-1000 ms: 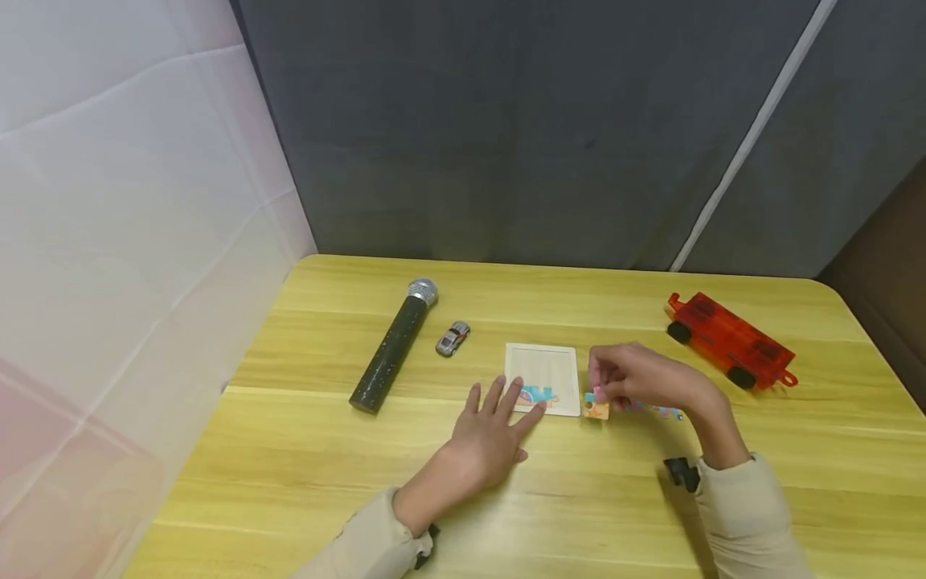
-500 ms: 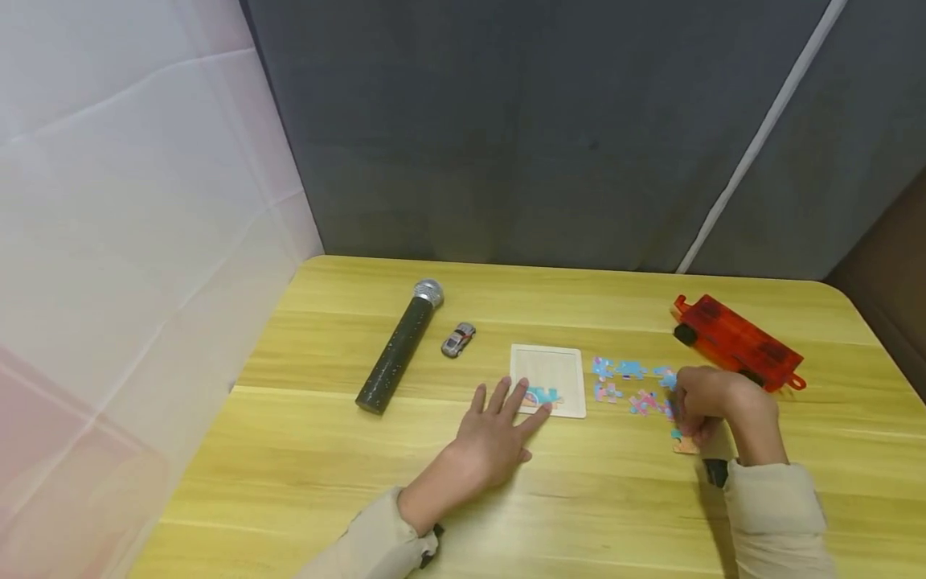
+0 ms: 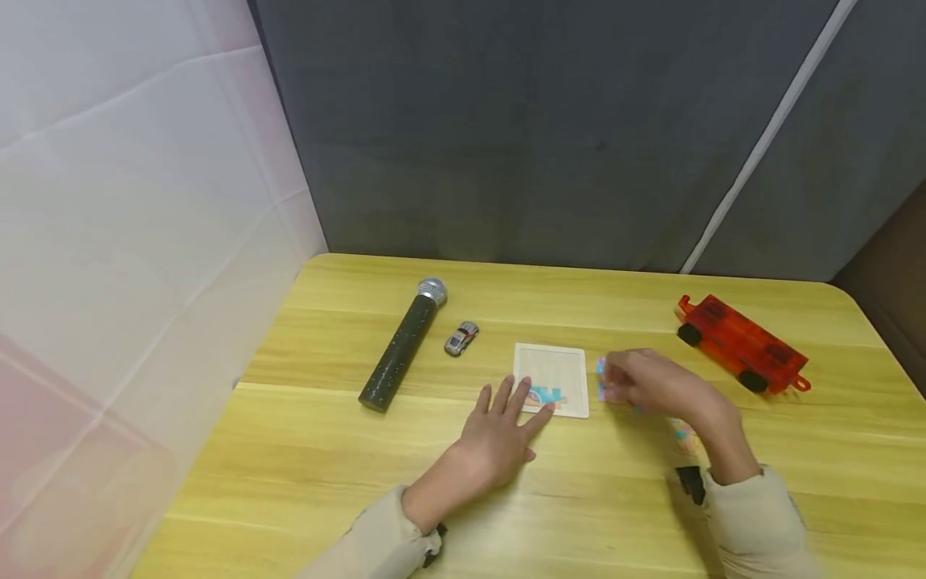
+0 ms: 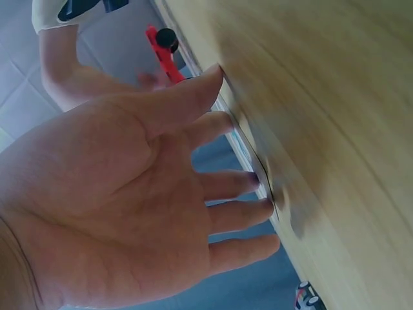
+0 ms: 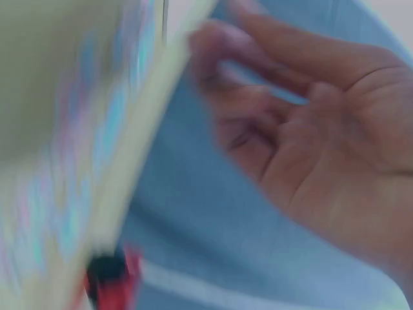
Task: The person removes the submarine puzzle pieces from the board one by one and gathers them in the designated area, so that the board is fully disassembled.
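My left hand (image 3: 495, 442) lies with spread, straight fingers on the lower left of a small cream puzzle tray (image 3: 584, 382). Inside the tray, along its bottom, sit joined jigsaw pieces (image 3: 547, 396) in teal and orange. My right hand (image 3: 647, 382) hovers just right of the tray, over loose blue and pink jigsaw pieces (image 3: 601, 392), hiding most of them. Its fingers are loosely curled, and no piece shows in them in the blurred right wrist view. A teal and orange jigsaw piece (image 3: 683, 434) lies by the right wrist, partly covered.
A dark microphone (image 3: 400, 350) with a silver head and a small toy car (image 3: 460, 338) lie left of the tray. At the right stands a translucent red toy wagon (image 3: 745, 342) with black wheels. A grey partition (image 3: 506, 145) rises behind the table.
My right hand carried the teal and orange piece rightward, set it down beside the loose pieces, then swung back left toward the tray. The left hand stayed on the tray.
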Demonstrator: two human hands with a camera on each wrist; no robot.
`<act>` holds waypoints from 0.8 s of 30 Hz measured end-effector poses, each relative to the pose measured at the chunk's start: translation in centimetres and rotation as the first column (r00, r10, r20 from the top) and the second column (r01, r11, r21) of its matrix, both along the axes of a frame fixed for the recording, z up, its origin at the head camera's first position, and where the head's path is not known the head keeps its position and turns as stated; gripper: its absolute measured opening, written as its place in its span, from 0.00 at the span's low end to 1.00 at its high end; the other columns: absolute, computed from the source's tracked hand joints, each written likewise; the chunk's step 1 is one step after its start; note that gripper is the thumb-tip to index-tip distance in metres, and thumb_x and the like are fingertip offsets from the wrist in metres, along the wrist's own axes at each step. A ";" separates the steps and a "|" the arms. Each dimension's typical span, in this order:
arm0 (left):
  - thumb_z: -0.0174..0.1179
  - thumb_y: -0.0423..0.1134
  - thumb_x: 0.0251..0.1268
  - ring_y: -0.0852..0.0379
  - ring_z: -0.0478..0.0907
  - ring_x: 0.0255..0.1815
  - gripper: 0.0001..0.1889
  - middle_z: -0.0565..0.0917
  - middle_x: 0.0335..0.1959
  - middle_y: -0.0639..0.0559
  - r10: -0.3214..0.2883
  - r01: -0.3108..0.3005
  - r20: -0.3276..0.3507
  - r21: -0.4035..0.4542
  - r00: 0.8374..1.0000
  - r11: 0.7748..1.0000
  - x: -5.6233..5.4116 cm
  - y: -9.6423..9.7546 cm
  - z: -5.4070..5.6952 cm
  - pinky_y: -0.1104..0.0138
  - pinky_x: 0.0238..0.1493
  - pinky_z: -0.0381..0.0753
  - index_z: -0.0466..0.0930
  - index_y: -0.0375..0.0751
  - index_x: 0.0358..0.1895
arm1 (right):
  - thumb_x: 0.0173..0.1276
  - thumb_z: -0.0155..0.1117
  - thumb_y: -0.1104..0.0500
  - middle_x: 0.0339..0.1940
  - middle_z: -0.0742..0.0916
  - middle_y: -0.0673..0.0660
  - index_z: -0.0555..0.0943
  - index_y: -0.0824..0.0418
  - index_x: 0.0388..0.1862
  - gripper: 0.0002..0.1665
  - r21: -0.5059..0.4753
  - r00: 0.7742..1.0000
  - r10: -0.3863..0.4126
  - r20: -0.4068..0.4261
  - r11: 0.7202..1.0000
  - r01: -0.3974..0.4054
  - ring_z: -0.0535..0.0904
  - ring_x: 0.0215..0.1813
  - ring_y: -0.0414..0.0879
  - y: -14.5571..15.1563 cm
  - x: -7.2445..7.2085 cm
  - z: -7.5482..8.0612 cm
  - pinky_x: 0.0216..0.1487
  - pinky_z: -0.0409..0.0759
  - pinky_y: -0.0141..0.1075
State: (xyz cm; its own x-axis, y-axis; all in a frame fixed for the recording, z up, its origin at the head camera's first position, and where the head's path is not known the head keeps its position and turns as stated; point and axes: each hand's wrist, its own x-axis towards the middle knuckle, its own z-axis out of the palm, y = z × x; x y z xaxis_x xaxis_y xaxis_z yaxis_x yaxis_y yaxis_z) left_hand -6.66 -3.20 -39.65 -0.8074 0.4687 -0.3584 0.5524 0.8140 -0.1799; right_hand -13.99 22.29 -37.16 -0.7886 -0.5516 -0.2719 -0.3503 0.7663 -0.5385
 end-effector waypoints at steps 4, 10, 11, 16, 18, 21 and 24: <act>0.51 0.61 0.87 0.42 0.53 0.92 0.35 0.54 0.92 0.41 0.008 -0.009 0.013 0.019 1.000 1.000 -0.1 0.0 0.1 0.49 0.88 0.62 0.53 0.69 0.90 | 0.75 0.73 0.68 0.41 0.86 0.56 0.87 0.69 0.53 0.11 0.001 0.984 0.105 -0.144 0.994 -0.106 0.78 0.39 0.44 -4.1 -0.2 -1.1 0.42 0.82 0.37; 0.51 0.59 0.88 0.42 0.51 0.92 0.35 0.53 0.92 0.40 0.024 -0.025 0.035 0.027 0.999 0.999 -0.2 0.0 0.0 0.49 0.88 0.61 0.52 0.69 0.91 | 0.74 0.72 0.69 0.41 0.82 0.56 0.84 0.65 0.44 0.05 0.047 0.981 0.083 -0.176 0.996 -0.075 0.75 0.37 0.44 -6.3 0.4 -2.2 0.41 0.83 0.38; 0.51 0.59 0.88 0.42 0.52 0.92 0.35 0.53 0.92 0.40 0.022 -0.022 0.031 0.025 0.999 0.999 -0.2 0.0 0.0 0.49 0.88 0.62 0.53 0.69 0.91 | 0.75 0.72 0.69 0.40 0.81 0.56 0.82 0.64 0.43 0.05 0.046 0.980 0.078 -0.181 0.996 -0.071 0.74 0.37 0.44 -6.4 0.5 -2.3 0.40 0.82 0.37; 0.51 0.60 0.87 0.42 0.53 0.92 0.35 0.55 0.91 0.39 0.010 -0.010 0.018 0.023 1.000 1.000 -0.2 -0.1 -0.1 0.50 0.87 0.64 0.54 0.69 0.90 | 0.74 0.71 0.71 0.36 0.80 0.53 0.78 0.61 0.40 0.10 0.016 0.969 0.065 -0.237 0.998 -0.063 0.71 0.35 0.43 -6.8 0.6 -2.7 0.35 0.77 0.35; 0.52 0.60 0.87 0.42 0.53 0.92 0.35 0.55 0.91 0.39 0.008 -0.008 0.016 0.021 1.000 1.000 -0.2 -0.1 0.0 0.50 0.87 0.64 0.54 0.69 0.90 | 0.73 0.71 0.72 0.33 0.80 0.53 0.77 0.61 0.39 0.12 -0.010 0.963 0.058 -0.263 0.998 -0.063 0.71 0.34 0.43 -6.9 0.5 -2.9 0.34 0.77 0.35; 0.52 0.61 0.87 0.42 0.54 0.92 0.35 0.55 0.91 0.39 0.004 -0.004 0.014 0.020 1.000 1.000 -0.2 -0.1 0.0 0.50 0.87 0.64 0.55 0.69 0.90 | 0.72 0.71 0.73 0.30 0.81 0.52 0.76 0.61 0.37 0.13 -0.037 0.958 0.047 -0.284 0.997 -0.060 0.72 0.31 0.41 -7.0 0.4 -3.0 0.33 0.76 0.34; 0.52 0.62 0.86 0.42 0.54 0.92 0.36 0.55 0.91 0.39 0.000 0.000 0.009 0.014 1.000 1.000 -0.2 -0.1 0.0 0.50 0.87 0.65 0.54 0.69 0.90 | 0.73 0.70 0.74 0.28 0.82 0.50 0.76 0.60 0.35 0.14 -0.071 0.970 0.030 -0.242 0.996 -0.049 0.72 0.29 0.40 -6.8 0.0 -2.9 0.32 0.75 0.32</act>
